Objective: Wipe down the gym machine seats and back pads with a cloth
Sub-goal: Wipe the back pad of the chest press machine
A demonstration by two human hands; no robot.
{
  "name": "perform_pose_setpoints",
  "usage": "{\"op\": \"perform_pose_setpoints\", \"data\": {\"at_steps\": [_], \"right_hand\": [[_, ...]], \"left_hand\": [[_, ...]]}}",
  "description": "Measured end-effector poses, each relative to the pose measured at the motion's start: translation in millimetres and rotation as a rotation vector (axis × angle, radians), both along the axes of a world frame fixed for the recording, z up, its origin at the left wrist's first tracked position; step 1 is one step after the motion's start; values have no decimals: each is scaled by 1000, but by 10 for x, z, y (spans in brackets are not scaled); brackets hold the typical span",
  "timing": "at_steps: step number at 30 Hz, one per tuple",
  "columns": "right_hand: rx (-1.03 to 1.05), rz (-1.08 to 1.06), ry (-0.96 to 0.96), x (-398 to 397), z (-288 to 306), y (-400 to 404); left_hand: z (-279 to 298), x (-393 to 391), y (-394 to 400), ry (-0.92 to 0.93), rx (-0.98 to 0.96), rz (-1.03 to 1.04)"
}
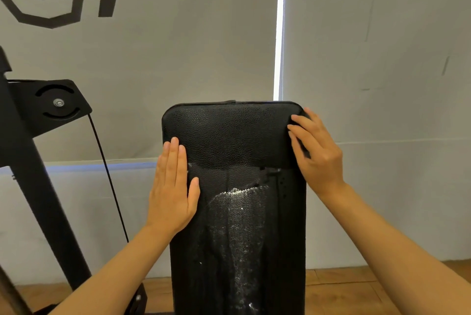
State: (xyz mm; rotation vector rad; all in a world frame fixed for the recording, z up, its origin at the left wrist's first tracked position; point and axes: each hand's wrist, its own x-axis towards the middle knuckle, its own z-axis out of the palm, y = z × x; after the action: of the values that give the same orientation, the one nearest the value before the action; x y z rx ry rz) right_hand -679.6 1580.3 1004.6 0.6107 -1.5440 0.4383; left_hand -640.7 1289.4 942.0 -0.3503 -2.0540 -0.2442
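The tall black bumpy-leather back pad (237, 187) stands up between the two hands. The left hand (172, 192) lies flat on the pad's left edge, fingers straight and close together, holding nothing. The right hand (317, 151) is at the pad's top right corner, fingers bent. Under those fingers sits a darker band across the pad, which may be a thin black cloth (242, 146) spread flat. It is the same colour as the pad, so I cannot tell for sure, nor whether the hand is gripping it.

Below the hands, down the middle of the pad, lie shiny wet drops (237, 233). The pad looks firm with a soft skin, so I think it will not bend when pushed. Wet leather is likely slippery. The best place to steady it seems to be the side edges, where the hands are.

Counting: one back pad, two hands, maybe one cloth. Left of the left hand stands one black metal machine frame (33, 161) with one thin black cable (108, 174).
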Motion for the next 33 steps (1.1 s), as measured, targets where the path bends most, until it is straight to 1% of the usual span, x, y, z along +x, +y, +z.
{"op": "perform_pose_setpoints", "data": {"at_steps": [6, 9, 12, 15, 19, 21, 24, 26, 28, 31, 33], "right_hand": [[-47, 33, -25, 46, -6, -136], [-63, 54, -71, 141, -254, -154], [16, 80, -113, 220, -538, -154], [18, 115, -144, 200, -527, -136], [-26, 150, -121, 184, -427, -324], [22, 176, -92, 162, -364, -516], [163, 172, -63, 110, -274, -662], [250, 158, -55, 112, -261, -536], [281, 129, -64, 139, -287, -309], [231, 106, -104, 158, -326, -81], [169, 115, -120, 157, -340, -113]], "left_hand": [[-15, -19, 0, 16, 5, -4], [-7, -9, -1, 12, -1, -2], [-1, 4, -7, 20, -6, -4], [2, -1, 4, 18, -5, -5], [-9, -12, 1, 22, 1, -6], [-12, -12, 2, 16, 5, -13], [4, -5, -8, 5, 2, -10], [10, -1, -19, 8, -7, -9], [9, -2, -27, 9, -12, -11], [6, -7, -28, 17, -13, -14], [1, -11, -19, 14, -10, -15]]}}
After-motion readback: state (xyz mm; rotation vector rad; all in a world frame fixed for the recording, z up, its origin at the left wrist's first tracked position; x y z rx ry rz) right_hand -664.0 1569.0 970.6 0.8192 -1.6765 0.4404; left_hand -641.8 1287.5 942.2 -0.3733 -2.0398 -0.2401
